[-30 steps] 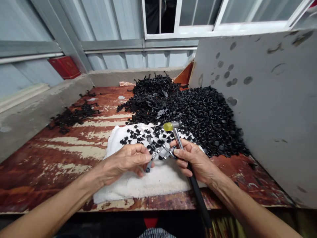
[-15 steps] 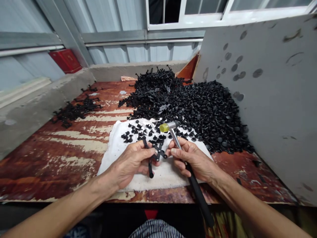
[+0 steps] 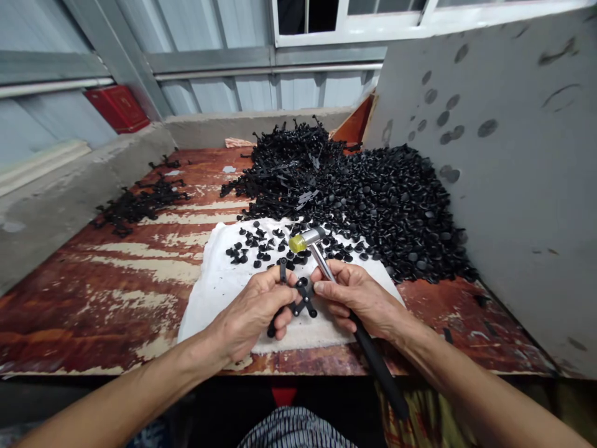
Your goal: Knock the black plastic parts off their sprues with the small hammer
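Nearest us, over our striped lap (image 3: pixel 293 429), our left hand (image 3: pixel 252 309) and right hand (image 3: pixel 359 298) work just above the towel (image 3: pixel 209 311). The left hand is closed around a black sprue (image 3: pixel 303 298), its fingers curled on one arm, with the rest of the branched piece sticking out past the thumb side toward the right hand. The right hand is wrapped firmly around a mallet (image 3: pixel 368 348): its dark handle runs down past the towel's near edge, and its steel shaft rises to a yellow-tipped head above the towel. The right fingertips sit just beside the sprue.

Loose black studs (image 3: pixel 261 249) are scattered across the far half of the towel. Just beyond the towel, a large heap of studs (image 3: pixel 396 211) lies beside a heap of sprues (image 3: pixel 284 168), both on the worn red board (image 3: pixel 93 311). Left of the towel is a smaller sprue pile (image 3: pixel 140 202). Right of the towel stands a scuffed grey panel (image 3: pixel 489 186). Farthest off, beyond the towel, are a corrugated wall (image 3: pixel 252 93) and a white-framed window (image 3: pixel 349 25).
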Demonstrator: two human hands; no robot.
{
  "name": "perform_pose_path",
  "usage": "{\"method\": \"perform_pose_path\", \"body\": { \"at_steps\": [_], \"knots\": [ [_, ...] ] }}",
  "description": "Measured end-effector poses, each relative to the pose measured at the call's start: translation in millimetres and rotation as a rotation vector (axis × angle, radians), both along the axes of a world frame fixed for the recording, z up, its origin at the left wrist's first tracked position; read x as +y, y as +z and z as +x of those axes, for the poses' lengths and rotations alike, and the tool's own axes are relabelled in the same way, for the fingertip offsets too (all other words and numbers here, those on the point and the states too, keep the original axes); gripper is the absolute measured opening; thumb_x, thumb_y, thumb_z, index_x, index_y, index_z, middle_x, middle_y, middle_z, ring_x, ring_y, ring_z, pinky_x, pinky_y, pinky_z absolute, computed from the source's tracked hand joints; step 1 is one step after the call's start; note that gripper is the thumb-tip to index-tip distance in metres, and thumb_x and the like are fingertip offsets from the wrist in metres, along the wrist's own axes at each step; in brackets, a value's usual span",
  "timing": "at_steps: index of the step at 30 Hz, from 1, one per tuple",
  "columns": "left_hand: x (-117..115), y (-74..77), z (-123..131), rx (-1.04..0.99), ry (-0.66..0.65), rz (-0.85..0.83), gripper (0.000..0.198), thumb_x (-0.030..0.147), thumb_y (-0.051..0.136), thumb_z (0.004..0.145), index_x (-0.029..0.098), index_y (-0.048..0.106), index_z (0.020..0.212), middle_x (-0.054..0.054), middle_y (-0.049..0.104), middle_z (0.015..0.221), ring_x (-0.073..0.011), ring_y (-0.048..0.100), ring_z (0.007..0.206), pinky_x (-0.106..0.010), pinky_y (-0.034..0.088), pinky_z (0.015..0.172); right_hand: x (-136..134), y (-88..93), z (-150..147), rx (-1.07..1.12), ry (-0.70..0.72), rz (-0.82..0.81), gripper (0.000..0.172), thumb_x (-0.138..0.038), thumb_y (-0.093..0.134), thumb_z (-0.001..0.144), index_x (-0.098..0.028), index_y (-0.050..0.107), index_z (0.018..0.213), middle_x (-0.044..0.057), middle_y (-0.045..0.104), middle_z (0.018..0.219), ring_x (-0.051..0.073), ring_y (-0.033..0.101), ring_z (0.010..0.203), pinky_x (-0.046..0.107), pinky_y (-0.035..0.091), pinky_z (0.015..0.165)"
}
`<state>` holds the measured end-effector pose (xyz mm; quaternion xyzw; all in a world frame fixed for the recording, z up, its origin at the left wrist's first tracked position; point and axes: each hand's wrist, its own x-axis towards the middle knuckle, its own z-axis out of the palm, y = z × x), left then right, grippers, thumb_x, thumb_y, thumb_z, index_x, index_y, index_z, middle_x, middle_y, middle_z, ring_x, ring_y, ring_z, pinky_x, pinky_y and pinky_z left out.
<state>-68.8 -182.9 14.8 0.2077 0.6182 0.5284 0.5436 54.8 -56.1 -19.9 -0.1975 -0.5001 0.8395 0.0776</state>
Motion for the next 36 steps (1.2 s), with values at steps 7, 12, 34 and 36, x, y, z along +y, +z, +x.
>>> {"method": "perform_pose_path", "body": {
  "at_steps": [7,12,34,36],
  "knots": [
    [5,-7.2,-16,0.02,0.118,-0.047,0.03,0.024,0.078,0.064,0.018,0.051,0.076,0.012,0.041,0.046,0.0004,0.025,0.034,-0.011,0.017,0.032,3,0.0,1,0.003,-0.069,-0.014,0.037,-0.04,0.081,0.067,-0.02,0.055,0.084,-0.008,0.058,0.063,0.0,0.033,0.035,0.011,0.032,0.027],
    [10,-9.3,-23,0.043,0.221,-0.097,0.019,0.013,0.07,0.071,0.016,0.051,0.067,0.01,0.042,0.041,-0.0007,0.027,0.03,-0.011,0.016,0.03,7,2.4,1,0.019,-0.135,-0.007,0.036,-0.037,0.081,0.066,-0.02,0.054,0.079,-0.009,0.056,0.058,0.001,0.031,0.035,0.011,0.031,0.026],
    [18,-5.4,-15,-0.013,0.261,-0.18,0.023,0.001,0.057,0.081,0.011,0.052,0.061,-0.002,0.06,0.053,0.0001,0.03,0.028,-0.011,0.019,0.026,8,6.6,3,0.055,-0.168,0.018,0.028,-0.032,0.077,0.067,-0.02,0.054,0.076,-0.009,0.055,0.056,0.001,0.031,0.035,0.012,0.032,0.025],
    [19,-5.3,-15,-0.015,0.263,-0.178,0.023,0.0,0.058,0.081,0.011,0.052,0.061,-0.003,0.061,0.054,0.0001,0.031,0.028,-0.011,0.019,0.026,8,7.0,3,0.054,-0.166,0.018,0.027,-0.032,0.077,0.068,-0.02,0.054,0.076,-0.009,0.055,0.056,0.002,0.031,0.035,0.012,0.032,0.026]
  ]
}}
